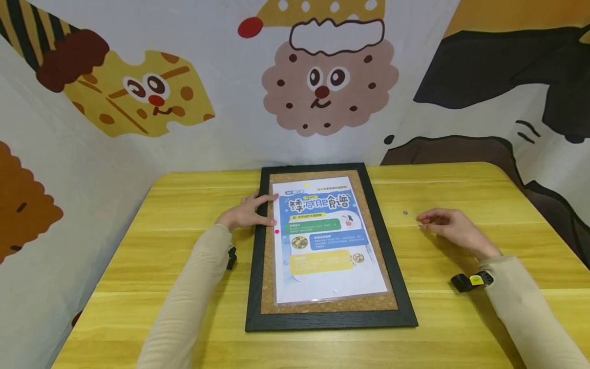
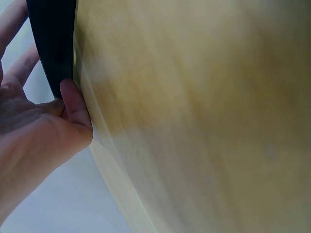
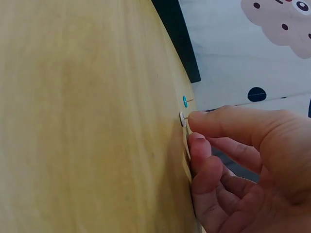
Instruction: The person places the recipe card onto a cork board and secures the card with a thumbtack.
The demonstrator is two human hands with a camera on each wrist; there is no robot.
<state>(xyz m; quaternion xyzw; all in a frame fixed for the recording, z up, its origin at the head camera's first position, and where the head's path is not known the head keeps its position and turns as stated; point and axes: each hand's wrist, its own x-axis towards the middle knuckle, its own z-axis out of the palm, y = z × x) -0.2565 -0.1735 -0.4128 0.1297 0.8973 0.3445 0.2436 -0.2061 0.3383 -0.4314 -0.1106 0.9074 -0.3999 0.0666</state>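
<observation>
The table [image 1: 207, 292] bore the board [image 1: 332, 320] midway between its left and right edges, up by its far edge. A bump could have slid the board, since nothing visible anchored it; it was black-edged, brown inside. On it lay the sheet [image 1: 329, 238], whose lower right corner could have lifted, being plainly fastened only at top and left. It looked white and glossy, with blue, green and yellow panels, slightly askew. The left hand [image 1: 246, 211] was spread over the board's left side, two fingertips at the sheet's edge. The right hand [image 1: 449, 227], fingers bent, was between the board and the table's right edge, a digit touching the white pin [image 3: 182, 120]; whether it pinched it, I could not tell. A hasty grasp risked a prick, because the spike faced that digit. Just beside, the blue pin [image 3: 185, 101] stood point up. The yellow pin [image 1: 306, 184] sat at the sheet's top edge, the pink pin [image 1: 277, 231] at its left.
</observation>
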